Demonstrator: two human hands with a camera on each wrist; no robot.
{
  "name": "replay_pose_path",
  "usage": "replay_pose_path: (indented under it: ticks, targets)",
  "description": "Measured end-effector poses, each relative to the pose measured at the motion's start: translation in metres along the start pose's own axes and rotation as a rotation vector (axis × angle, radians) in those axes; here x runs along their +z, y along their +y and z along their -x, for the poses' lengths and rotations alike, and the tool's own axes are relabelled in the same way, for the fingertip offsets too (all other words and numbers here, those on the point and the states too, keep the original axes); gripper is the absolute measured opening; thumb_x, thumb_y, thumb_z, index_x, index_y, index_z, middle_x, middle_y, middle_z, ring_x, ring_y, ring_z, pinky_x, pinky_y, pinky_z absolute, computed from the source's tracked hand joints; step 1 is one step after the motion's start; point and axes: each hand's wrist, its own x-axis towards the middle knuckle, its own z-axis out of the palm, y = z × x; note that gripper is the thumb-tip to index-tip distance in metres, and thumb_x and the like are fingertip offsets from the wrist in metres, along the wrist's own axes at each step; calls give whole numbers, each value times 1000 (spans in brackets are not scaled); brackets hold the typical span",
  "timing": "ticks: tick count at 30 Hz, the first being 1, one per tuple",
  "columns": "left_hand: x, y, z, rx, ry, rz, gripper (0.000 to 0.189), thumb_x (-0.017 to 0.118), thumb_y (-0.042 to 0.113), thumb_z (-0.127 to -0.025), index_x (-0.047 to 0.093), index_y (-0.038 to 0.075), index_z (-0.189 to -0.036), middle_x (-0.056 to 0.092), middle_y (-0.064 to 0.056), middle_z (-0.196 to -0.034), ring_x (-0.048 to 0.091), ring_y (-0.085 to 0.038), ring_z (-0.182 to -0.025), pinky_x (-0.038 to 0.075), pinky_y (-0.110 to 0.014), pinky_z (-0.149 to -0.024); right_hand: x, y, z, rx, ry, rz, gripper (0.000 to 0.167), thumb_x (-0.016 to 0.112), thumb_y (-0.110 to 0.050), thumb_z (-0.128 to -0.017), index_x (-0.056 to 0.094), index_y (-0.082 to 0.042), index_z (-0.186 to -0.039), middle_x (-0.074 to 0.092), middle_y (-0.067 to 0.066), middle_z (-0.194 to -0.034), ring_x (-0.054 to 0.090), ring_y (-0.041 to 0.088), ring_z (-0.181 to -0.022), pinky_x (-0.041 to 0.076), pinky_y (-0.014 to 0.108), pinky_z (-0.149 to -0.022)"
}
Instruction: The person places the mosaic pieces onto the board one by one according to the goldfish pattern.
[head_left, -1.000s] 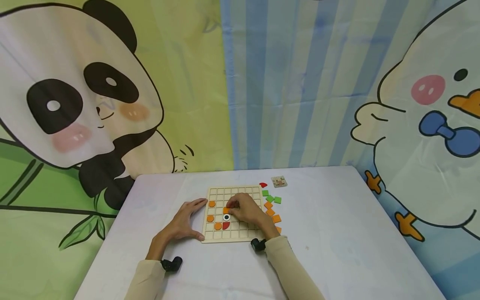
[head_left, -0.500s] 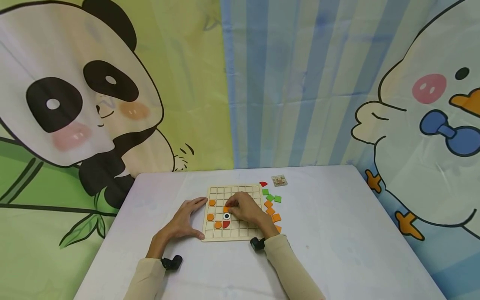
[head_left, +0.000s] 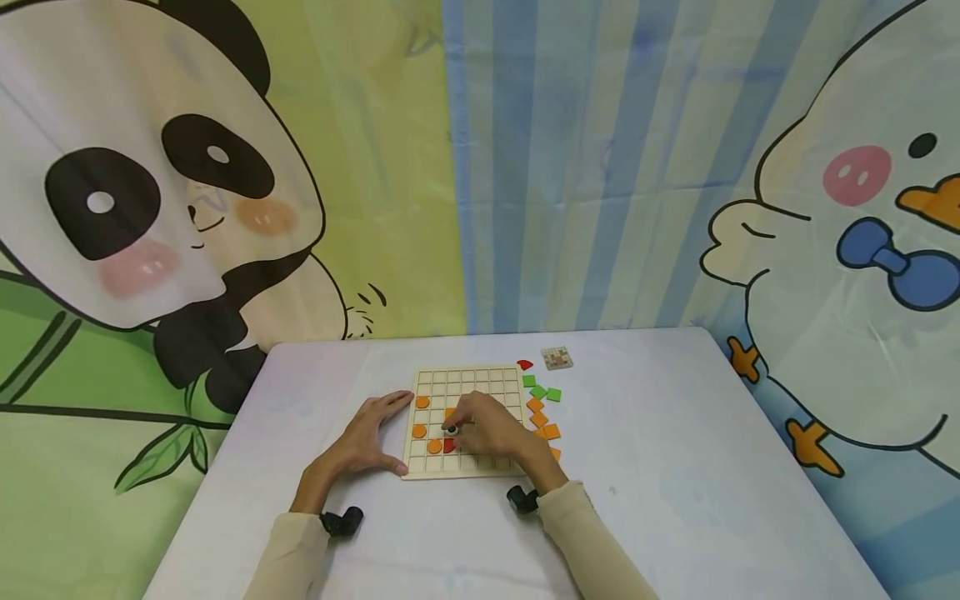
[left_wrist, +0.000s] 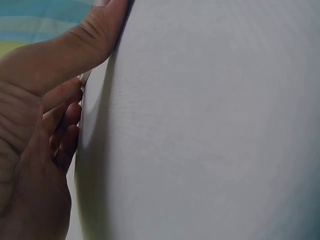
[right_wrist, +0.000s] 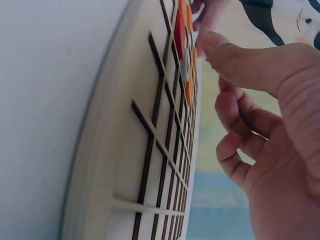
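Note:
A wooden grid board (head_left: pixel 480 382) lies on the table with flat coloured pieces in its cells. My left hand (head_left: pixel 366 437) is spread along its left side, fingertips at the upper edge and thumb by the near corner. Over the middle of the board, the thumb and index finger of my right hand (head_left: pixel 491 427) pinch at a white disc (head_left: pixel 452 431) with a black centre. An orange square (head_left: pixel 450 413) sits just beyond that disc, partly covered by the fingers. Nearer me are a red quarter-round piece (head_left: pixel 448 446) and an orange round piece (head_left: pixel 434 447).
Two more orange rounds (head_left: pixel 422 402) sit in the board's left columns. Along its right side lie several green squares (head_left: pixel 553 395) and orange squares (head_left: pixel 551 431). A red piece (head_left: pixel 525 364) and a small patterned card (head_left: pixel 557 358) lie at the back.
My right hand has left the orange square and shifted slightly toward me, onto the white disc. The left hand stays along the board's edge.

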Motion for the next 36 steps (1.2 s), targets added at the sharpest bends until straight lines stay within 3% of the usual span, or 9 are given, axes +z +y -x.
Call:
replay_pose_path:
  ticks: [6,14,18,29,36]
  targets:
    - [-2,0,0,21,5,6,136,109,50,-55,44,13,-168,42,-11,-175,45,-39,-147,41,-69,-121,5,-8,3,-14,-61,138,21,86,-16,-95,87,-18,-116,75,-5,-102,58,7,-94,48,23,-86]
    - [0,-3,0,9,11,-9,137,109,49,-54,43,16,-169,40,-8,-176,43,-37,-149,41,-69,-122,6,-13,5,-22,-52,233,17,85,-23,-97,87,-22,-113,72,-8,-103,57,8,-98,50,28,-93]
    - [1,-4,0,9,9,-17,137,109,50,-54,42,17,-170,40,-7,-176,44,-37,-148,41,-68,-122,6,-13,4,-49,-58,249,14,84,-20,-97,87,-23,-110,75,-12,-103,60,7,-101,53,29,-97]
    - [2,-3,0,18,22,-14,137,109,52,-53,45,15,-168,43,-9,-175,46,-38,-147,42,-68,-121,5,-13,-1,-99,-97,303,15,85,-16,-94,87,-22,-108,75,-12,-100,59,6,-94,54,27,-92]
    - [1,-3,0,16,14,-2,137,109,51,-54,44,15,-168,42,-10,-175,44,-39,-148,40,-70,-121,1,-14,-5,-112,-97,268,13,90,-12,-89,81,-20,-92,71,-12,-87,56,6,-83,50,22,-78]
